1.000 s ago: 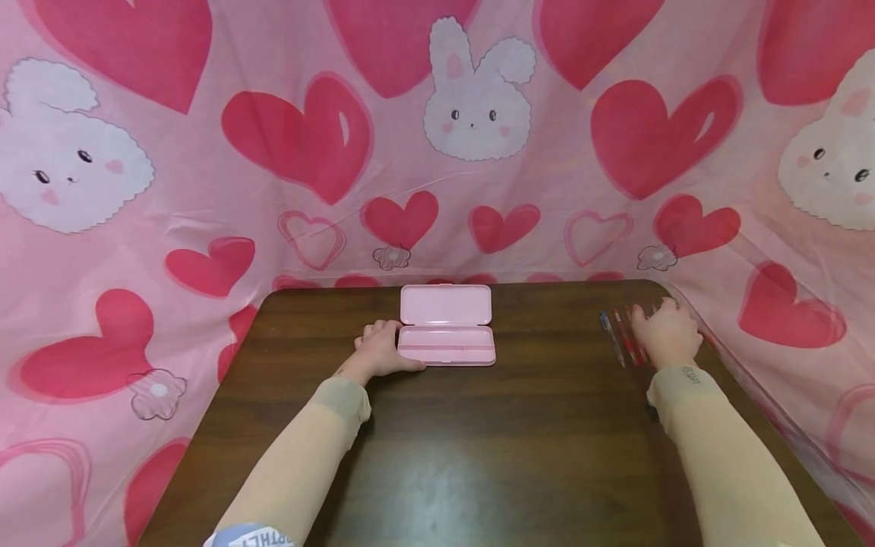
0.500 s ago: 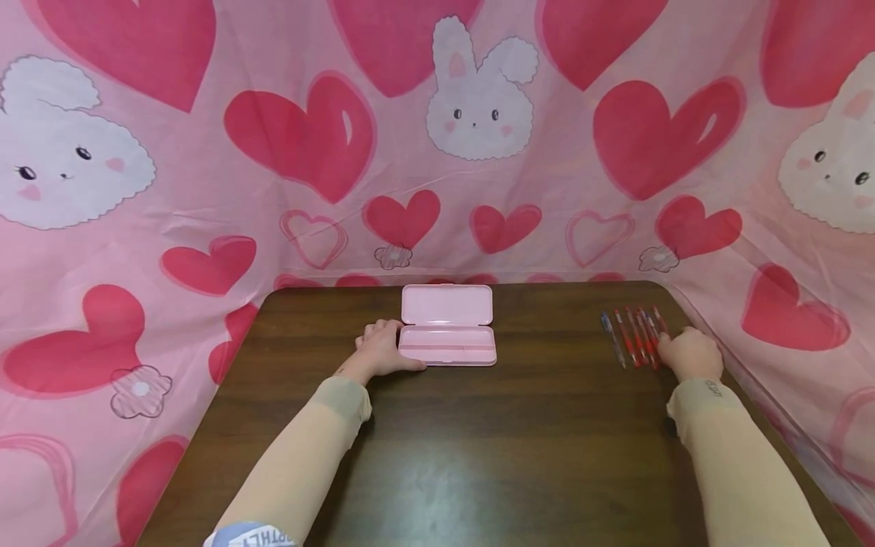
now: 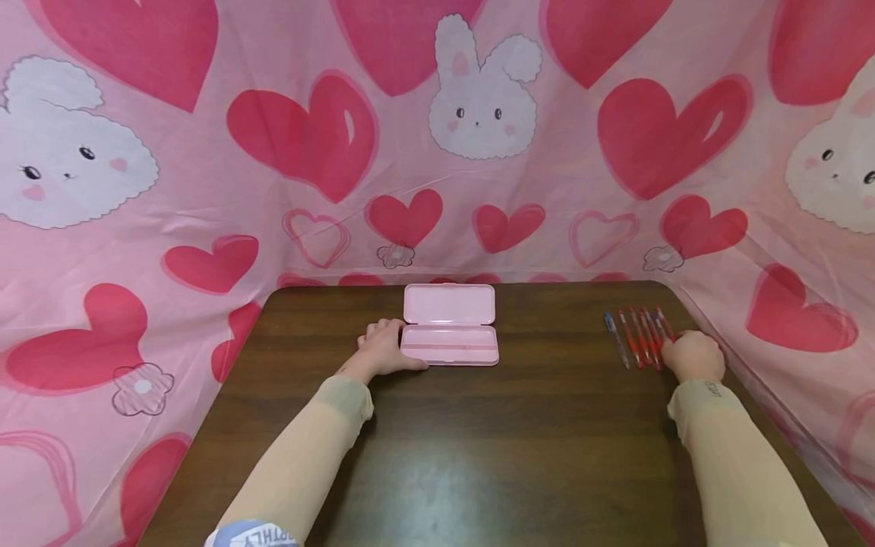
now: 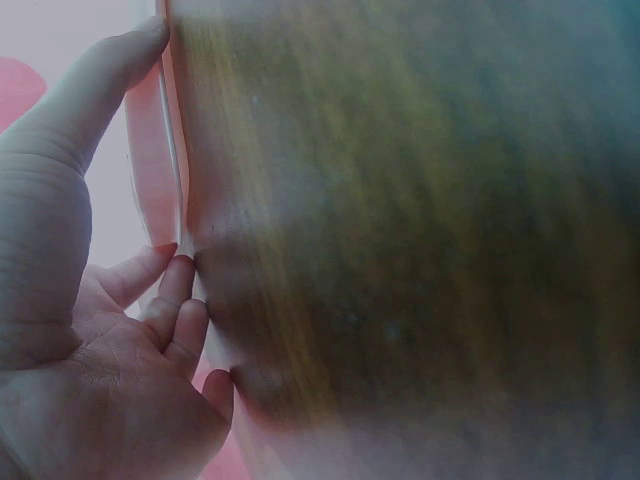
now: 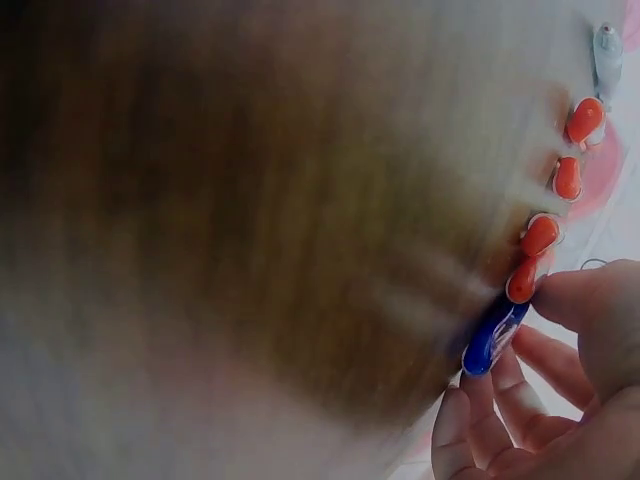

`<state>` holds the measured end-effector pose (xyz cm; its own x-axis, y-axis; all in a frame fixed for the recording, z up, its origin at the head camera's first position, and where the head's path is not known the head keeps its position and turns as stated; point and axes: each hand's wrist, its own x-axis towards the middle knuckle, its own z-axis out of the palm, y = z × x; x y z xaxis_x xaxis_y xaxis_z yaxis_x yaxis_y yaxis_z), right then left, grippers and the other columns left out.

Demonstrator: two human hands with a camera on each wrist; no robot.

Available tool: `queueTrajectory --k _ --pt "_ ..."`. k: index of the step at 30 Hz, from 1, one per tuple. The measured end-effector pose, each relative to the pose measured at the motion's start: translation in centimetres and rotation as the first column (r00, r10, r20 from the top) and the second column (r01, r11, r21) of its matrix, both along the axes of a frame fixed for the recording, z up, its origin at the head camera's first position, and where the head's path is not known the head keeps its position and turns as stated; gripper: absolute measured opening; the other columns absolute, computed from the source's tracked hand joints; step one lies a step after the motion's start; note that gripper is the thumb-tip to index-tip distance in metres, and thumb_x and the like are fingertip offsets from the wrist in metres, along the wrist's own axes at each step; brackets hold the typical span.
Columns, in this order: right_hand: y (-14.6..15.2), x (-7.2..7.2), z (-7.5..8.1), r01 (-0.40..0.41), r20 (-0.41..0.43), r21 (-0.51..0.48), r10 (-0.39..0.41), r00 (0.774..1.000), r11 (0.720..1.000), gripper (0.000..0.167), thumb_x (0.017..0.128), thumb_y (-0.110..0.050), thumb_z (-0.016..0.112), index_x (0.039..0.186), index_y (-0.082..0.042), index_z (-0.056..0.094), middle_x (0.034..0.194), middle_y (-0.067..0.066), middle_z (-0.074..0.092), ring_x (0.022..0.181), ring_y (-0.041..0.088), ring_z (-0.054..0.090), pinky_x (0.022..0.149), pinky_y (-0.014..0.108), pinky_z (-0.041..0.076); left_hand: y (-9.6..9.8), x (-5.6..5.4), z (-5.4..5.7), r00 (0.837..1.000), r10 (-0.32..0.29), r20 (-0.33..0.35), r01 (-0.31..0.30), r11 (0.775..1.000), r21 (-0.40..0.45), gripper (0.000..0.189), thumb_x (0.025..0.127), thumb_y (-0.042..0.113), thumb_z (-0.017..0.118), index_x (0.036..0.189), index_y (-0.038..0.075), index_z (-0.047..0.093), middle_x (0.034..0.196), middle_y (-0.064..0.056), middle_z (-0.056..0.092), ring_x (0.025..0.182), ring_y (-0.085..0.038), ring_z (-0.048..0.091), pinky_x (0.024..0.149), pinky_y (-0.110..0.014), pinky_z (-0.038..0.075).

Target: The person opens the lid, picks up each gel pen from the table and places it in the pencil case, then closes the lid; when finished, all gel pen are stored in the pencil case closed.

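In the head view a pink pencil case lies with its lid raised, its compartments facing up. My left hand holds its left end, thumb along the front edge and fingers at the side; the left wrist view shows the thumb and curled fingers against the case edge. At the right, several pens lie side by side. Beside the rightmost ones is my right hand. Close up, its thumb and fingers pinch a blue-ended pen, the thumb tip right by a red-ended pen.
Everything rests on a dark brown wooden table. A pink cloth with hearts and rabbits hangs behind and along both sides. At the left end of the row lies a pen with a blue cap.
My right hand has moved right and slightly toward me, from over the pens to the right end of their row, uncovering more of them. The left hand has kept its place on the pencil case.
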<state>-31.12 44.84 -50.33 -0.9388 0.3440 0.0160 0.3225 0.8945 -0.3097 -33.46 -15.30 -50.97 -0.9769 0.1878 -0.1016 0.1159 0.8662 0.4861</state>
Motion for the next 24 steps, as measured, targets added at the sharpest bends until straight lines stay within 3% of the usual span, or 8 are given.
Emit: queueTrajectory --k 6,11,24 --pt "0.02 0.13 0.19 0.019 0.047 -0.013 -0.018 0.999 1.0 0.05 0.105 -0.032 0.054 0.096 0.012 0.075 0.121 0.047 0.065 0.106 0.066 0.065 0.083 0.066 0.057 0.09 0.05 -0.22 1.0 0.003 0.005 -0.003 1.0 0.001 0.103 0.072 0.064 0.095 0.15 0.008 0.055 0.144 -0.018 0.057 0.139 -0.04 0.044 0.112 -0.06 0.035" --pt "0.01 0.06 0.1 0.044 0.033 -0.021 -0.043 0.999 0.999 0.048 0.104 -0.032 0.058 0.102 0.013 0.075 0.121 0.046 0.067 0.106 0.066 0.064 0.084 0.065 0.056 0.12 -0.06 -0.33 1.0 0.003 0.007 -0.003 1.0 0.0 0.104 0.072 0.065 0.094 0.15 0.008 0.055 0.145 -0.018 0.057 0.14 -0.04 0.044 0.112 -0.061 0.035" --pt "-0.48 -0.22 -0.05 0.118 -0.1 -0.187 -0.138 0.985 0.975 0.044 0.103 -0.03 0.062 0.121 0.01 0.073 0.13 0.035 0.071 0.118 0.062 0.059 0.097 0.065 0.046 -0.01 -0.11 -0.28 1.0 0.005 0.018 -0.005 1.0 0.012 0.106 0.073 0.063 0.095 0.153 0.008 0.052 0.148 -0.018 0.055 0.141 -0.039 0.042 0.114 -0.061 0.033"
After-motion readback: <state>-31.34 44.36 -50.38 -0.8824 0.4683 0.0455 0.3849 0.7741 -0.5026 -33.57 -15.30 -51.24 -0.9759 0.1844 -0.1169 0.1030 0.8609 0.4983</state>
